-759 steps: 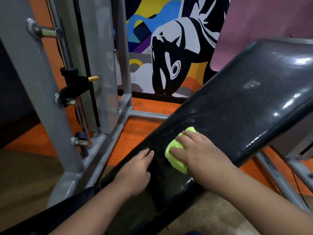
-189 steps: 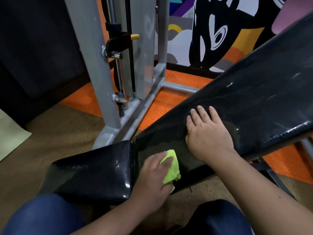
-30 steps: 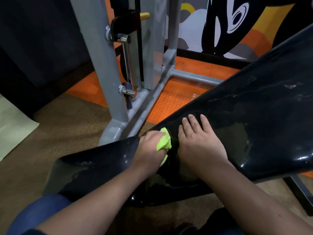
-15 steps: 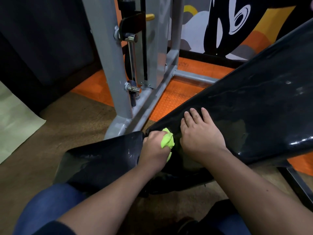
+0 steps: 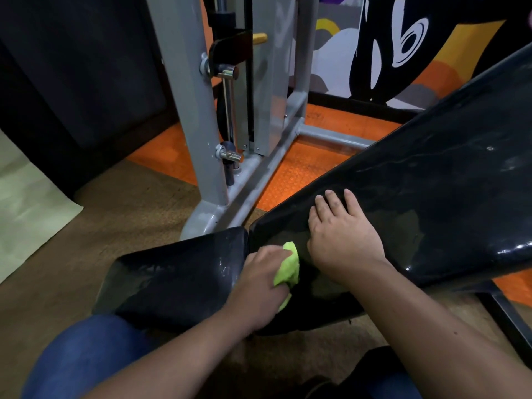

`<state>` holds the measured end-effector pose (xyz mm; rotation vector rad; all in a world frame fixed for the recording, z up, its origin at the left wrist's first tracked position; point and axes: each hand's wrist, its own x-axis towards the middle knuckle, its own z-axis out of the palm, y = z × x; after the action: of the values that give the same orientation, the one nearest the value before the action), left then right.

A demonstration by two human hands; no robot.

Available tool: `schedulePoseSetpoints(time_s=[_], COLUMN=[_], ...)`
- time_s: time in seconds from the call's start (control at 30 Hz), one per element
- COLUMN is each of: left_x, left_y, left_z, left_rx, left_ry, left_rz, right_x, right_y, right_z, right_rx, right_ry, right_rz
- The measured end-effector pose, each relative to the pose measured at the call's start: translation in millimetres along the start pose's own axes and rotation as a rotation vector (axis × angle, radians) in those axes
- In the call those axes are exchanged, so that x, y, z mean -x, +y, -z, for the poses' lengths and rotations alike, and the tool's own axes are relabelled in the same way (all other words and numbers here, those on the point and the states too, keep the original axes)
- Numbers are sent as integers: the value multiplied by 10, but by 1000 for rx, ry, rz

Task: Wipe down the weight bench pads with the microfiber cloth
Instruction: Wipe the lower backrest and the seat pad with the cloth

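A bunched lime-green microfiber cloth [image 5: 288, 269] is pressed against the lower end of the inclined black back pad [image 5: 431, 182], close to the gap beside the flat black seat pad [image 5: 178, 275]. My left hand [image 5: 259, 286] is shut on the cloth, and its fingers cover most of it. Just to the right, my right hand [image 5: 342, 234] lies flat on the back pad with fingers spread, touching the pad and holding nothing. Both pads are glossy and show wet streaks.
A grey steel rack frame [image 5: 198, 116] with pins and a guide rod stands behind the seat pad on orange rubber flooring [image 5: 305, 165]. A painted mural wall is at the back. My blue-clad knee [image 5: 74, 355] is at lower left. The bench's dark leg [image 5: 506, 318] is at lower right.
My left hand has slid the cloth down and toward me along the back pad's lower end. My right hand stays planted on the pad. The view has shifted slightly.
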<state>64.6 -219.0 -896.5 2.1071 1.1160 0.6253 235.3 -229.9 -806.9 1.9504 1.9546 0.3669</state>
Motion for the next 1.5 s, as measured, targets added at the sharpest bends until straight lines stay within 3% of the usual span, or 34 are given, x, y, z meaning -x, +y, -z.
schedulePoseSetpoints(time_s=[0.1,0.17,0.3,0.47,0.6,0.73,0.9,1.07,1.2,1.37,1.5], left_x=[-172,-113,167,-15,229,143,601,577,876,703,917], left_y=[118,264,46,220,24,70,8,81,33,20,-6], left_z=[33,-27,-43,-91,-163,-150,-276,-381,-476,-422,-460], left_rx=[14,12,23,15,-19,36,-32,6,-40,6,-49], left_ry=[87,118,10,143,28,132,3,142,50,150,24], left_rz=[107,61,-29,36,-84,60,-112,10,-108,68,-92], right_x=[-8,1,10,-14,15,-10,13,2,29,17,24], right_y=[9,9,3,2,-6,-10,-8,-4,-5,-7,-4], right_z=[15,18,7,8,-4,9,-17,0,5,17,-5], right_rx=[-2,-2,-9,1,15,18,31,39,43,35,32], right_ry=[-5,-5,-2,-3,-7,-9,-10,-6,-3,-6,4], right_rz=[4,6,2,0,-2,-8,-8,-7,-6,-6,-6])
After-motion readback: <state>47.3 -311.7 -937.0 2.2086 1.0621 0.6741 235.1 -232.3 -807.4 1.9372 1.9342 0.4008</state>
